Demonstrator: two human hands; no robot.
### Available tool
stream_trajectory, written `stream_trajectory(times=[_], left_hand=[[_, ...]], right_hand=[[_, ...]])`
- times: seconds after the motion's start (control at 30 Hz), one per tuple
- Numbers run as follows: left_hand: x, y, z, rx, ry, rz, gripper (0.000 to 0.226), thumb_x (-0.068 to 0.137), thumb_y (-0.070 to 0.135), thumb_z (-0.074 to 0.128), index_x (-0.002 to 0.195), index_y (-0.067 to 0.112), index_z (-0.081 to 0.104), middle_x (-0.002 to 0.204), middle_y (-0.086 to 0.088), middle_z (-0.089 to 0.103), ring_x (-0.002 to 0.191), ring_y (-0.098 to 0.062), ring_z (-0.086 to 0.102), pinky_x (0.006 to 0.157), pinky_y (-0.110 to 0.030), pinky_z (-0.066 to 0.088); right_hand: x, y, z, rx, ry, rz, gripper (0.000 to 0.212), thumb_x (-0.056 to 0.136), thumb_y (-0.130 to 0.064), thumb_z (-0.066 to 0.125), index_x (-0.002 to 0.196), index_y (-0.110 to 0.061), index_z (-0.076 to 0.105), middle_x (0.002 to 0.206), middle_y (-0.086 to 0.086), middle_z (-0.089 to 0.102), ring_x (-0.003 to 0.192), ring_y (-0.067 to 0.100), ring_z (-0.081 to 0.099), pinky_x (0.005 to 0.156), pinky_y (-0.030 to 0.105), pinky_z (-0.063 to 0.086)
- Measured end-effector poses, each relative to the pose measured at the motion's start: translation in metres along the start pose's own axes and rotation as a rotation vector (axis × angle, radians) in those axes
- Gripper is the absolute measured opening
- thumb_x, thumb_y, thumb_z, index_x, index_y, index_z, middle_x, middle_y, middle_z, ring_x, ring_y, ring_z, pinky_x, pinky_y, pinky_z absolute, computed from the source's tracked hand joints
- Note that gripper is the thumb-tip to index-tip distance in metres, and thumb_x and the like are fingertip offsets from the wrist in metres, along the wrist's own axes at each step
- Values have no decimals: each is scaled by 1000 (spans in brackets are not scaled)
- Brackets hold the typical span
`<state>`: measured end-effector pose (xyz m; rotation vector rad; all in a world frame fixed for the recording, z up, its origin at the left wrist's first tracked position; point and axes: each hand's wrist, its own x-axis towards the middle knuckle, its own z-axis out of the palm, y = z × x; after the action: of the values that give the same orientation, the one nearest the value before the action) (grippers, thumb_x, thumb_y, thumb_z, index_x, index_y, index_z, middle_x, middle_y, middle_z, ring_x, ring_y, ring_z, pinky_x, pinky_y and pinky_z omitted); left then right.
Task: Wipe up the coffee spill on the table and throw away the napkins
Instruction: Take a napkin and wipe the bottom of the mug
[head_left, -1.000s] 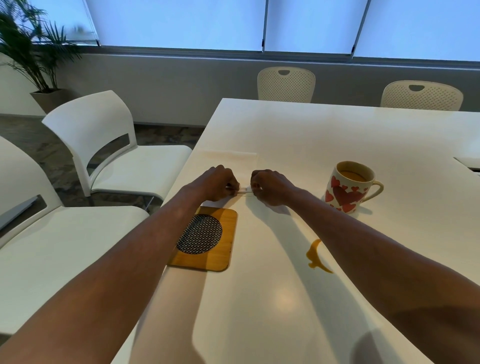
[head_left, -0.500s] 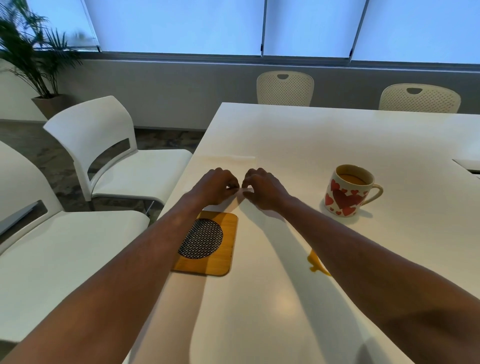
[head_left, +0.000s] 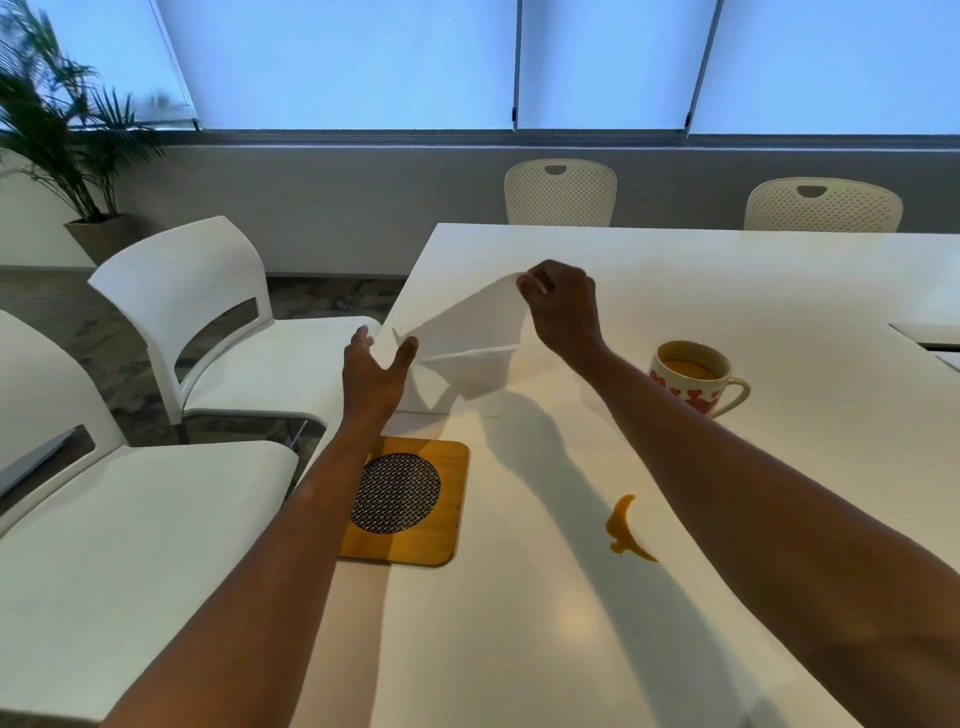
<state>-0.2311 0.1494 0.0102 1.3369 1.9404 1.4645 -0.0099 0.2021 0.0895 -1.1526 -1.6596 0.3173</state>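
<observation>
The right hand (head_left: 563, 306) is raised above the bench (head_left: 727, 291), its fingers pinched on the top corner of a white napkin (head_left: 467, 332), which hangs from that grip and spreads down and to the left, partly unfolded, with its lower part near the surface. The left hand (head_left: 376, 371) is lower and to the left, its fingers spread wide and its thumb apart; it is just beside the napkin's left edge, and whether it touches the paper cannot be told. Below the left forearm lies a square wooden coaster (head_left: 410, 506) with a round dark mesh centre, near the bench's left edge. The coffee spill (head_left: 626, 530), a small brownish-yellow streak, lies on the bench between the two forearms, well apart from the napkin. Beyond the right forearm stands a mug (head_left: 693, 376) with red hearts, filled with coffee, its handle pointing right. White chairs (head_left: 208, 322) stand to the left of the bench, and a potted plant (head_left: 67, 150) stands in the far left corner.
</observation>
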Motion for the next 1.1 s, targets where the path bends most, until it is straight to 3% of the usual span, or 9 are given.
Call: stream_trajectory(times=[0.1,0.2,0.3,0.43,0.53,0.73,0.87,1.0,1.1], left_hand=[[-7,5,11,-167,-59,-134,85,84,57,59,150,15,24,150,-12,40,135,-30,42,105,-45,39],[-15,16,25,-284,-182,-92,85,79,60,63,146,18,32,148,-7,45,133,-23,45,99,-33,38],[-20,28,37,-387,-221,-18,83,75,53,72,143,22,36,144,-3,48,127,-16,49,96,-28,41],[-22,44,45,-614,-202,-106,97,71,60,67,148,16,28,138,-4,52,126,-22,51,107,-40,42],[-20,49,49,-738,-229,-188,82,86,58,54,150,19,21,153,-7,37,136,-29,42,111,-44,34],[-20,69,49,-966,-295,-277,54,86,49,62,128,18,49,128,-4,59,118,-28,56,93,-42,53],[-34,82,62,-956,-280,-200,36,85,27,70,119,24,56,128,-15,60,116,-37,57,97,-57,49],[-44,93,67,-979,-380,-261,33,94,33,56,125,23,54,125,-14,63,114,-37,60,94,-57,51],[-55,102,68,-1065,-468,-307,28,96,43,48,118,29,56,100,-5,75,84,-24,74,68,-45,59]], right_hand=[[7,-10,-16,82,54,30,21,88,-18,59,82,0,67,73,6,65,71,25,60,66,33,49],[11,-19,-32,165,89,81,22,90,-16,56,88,3,66,84,16,67,81,35,65,64,48,60],[13,-28,-49,210,112,86,20,90,-14,57,87,4,64,85,22,66,77,37,68,47,44,59],[9,-36,-70,273,92,89,15,92,-14,59,91,0,65,91,18,69,75,30,71,48,36,60],[6,-38,-84,306,76,124,13,94,-15,60,94,-3,65,92,12,69,72,25,72,48,28,59],[-6,-34,-107,255,37,160,10,93,-16,61,89,-8,64,89,8,69,68,20,72,48,24,57],[-24,-29,-109,-56,33,9,18,90,-22,60,86,-7,70,89,9,74,81,26,70,71,42,59],[-52,-25,-102,-245,-103,-255,10,89,-19,63,89,-10,68,117,6,68,91,26,68,64,27,54],[-70,-21,-95,-336,-240,-342,13,90,-18,65,100,-9,69,134,3,59,96,27,69,64,14,48]])
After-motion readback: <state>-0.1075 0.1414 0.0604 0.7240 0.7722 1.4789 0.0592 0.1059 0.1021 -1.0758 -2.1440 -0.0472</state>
